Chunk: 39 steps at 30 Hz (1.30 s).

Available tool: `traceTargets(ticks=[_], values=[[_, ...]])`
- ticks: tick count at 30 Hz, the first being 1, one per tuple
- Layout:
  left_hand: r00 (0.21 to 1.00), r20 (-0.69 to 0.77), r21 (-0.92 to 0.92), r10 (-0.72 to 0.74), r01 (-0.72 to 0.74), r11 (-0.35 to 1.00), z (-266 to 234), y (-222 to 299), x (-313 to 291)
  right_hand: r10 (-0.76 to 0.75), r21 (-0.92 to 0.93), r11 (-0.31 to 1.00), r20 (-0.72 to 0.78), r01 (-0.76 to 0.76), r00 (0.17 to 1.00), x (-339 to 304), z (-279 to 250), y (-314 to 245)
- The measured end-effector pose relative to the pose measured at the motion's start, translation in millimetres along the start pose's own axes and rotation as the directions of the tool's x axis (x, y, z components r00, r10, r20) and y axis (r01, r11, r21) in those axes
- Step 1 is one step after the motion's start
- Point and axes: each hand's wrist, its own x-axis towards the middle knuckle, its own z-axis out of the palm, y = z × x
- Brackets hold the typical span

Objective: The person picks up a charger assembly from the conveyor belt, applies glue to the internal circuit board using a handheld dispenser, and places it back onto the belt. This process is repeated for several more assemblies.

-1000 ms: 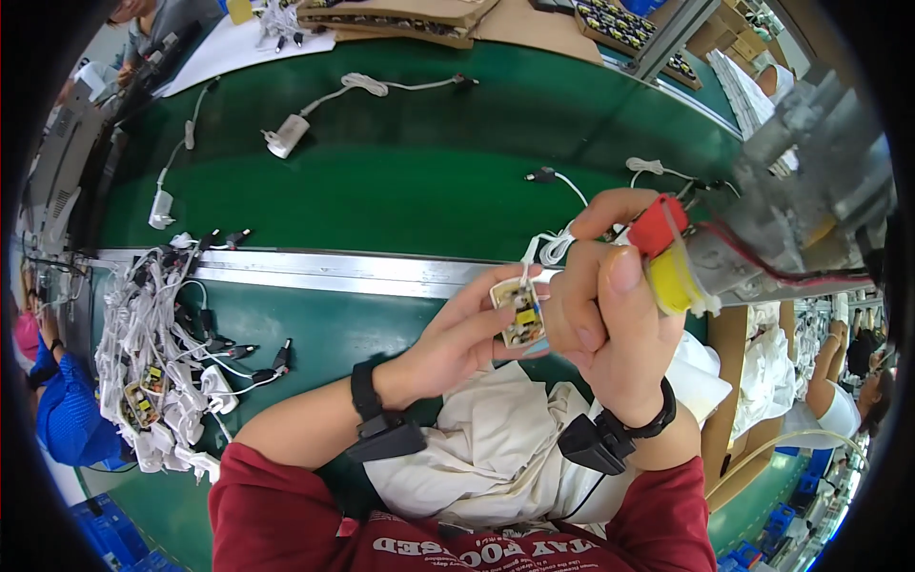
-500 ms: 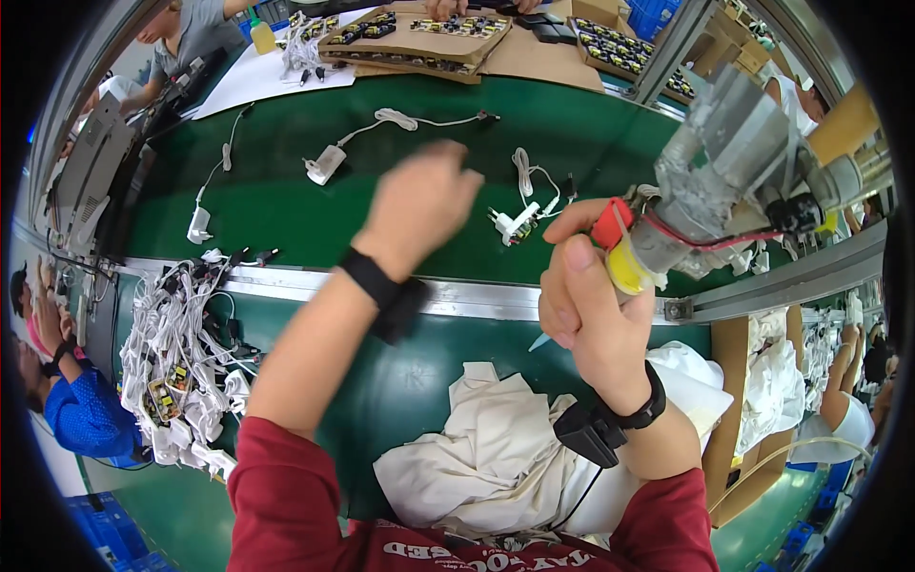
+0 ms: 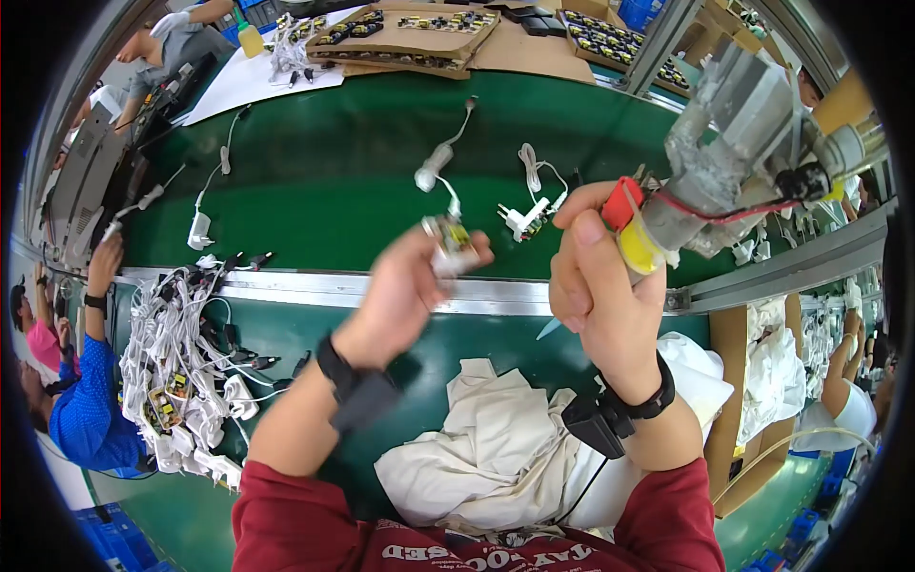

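Observation:
My left hand [image 3: 396, 300] is closed on a white power adapter [image 3: 454, 255] whose circuit board shows. The adapter's white cable [image 3: 435, 170] trails away over the green belt [image 3: 334, 210]. On the right, the fingers of my right hand [image 3: 610, 305] are wrapped round a grey, crusted tool [image 3: 734, 124] with a yellow band and a red piece. A light-blue pointed tip [image 3: 549, 329] sticks out beside that hand. Between my hands, farther off, lies a white plug adapter [image 3: 522, 222] with its cable. Another white adapter [image 3: 199, 232] lies on the belt's left.
A heap of white cables and adapters [image 3: 181, 381] lies left of my left arm. White cloth [image 3: 486, 448] sits near me. A metal rail [image 3: 505, 296] edges the belt. Cardboard trays of circuit boards [image 3: 410, 48] stand beyond. A co-worker's hand [image 3: 105, 262] reaches in at left.
My left hand has come back toward me with an adapter that lay on the belt. The co-worker's hand has reached to the belt's left end. My right hand has barely moved.

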Motion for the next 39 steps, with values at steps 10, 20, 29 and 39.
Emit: traceTargets(ticks=[10, 20, 29, 39], values=[[0.924, 0.302, 0.014, -0.234, 0.241, 0.97, 1.1, -80.0, -27.4, -0.064, -0.001, 0.998, 0.034, 0.064, 0.997, 20.6, -3.2, 37.4], [0.905, 0.389, 0.065, -0.172, 0.159, 0.985, -26.0, -80.7, -17.0, -0.094, -0.004, 0.996, 0.076, 0.095, 0.993, 24.1, 5.1, 71.2], [0.903, 0.392, 0.073, -0.174, 0.158, 0.985, -27.1, -83.0, -15.7, -0.096, 0.009, 0.995, 0.022, 0.095, 0.995, 22.5, 8.1, 72.3], [0.944, 0.275, -0.173, -0.182, 0.235, 0.957, -39.4, -80.8, -15.2, -0.046, -0.023, 0.999, 0.111, 0.048, 0.993, 10.1, 16.2, 62.8]])
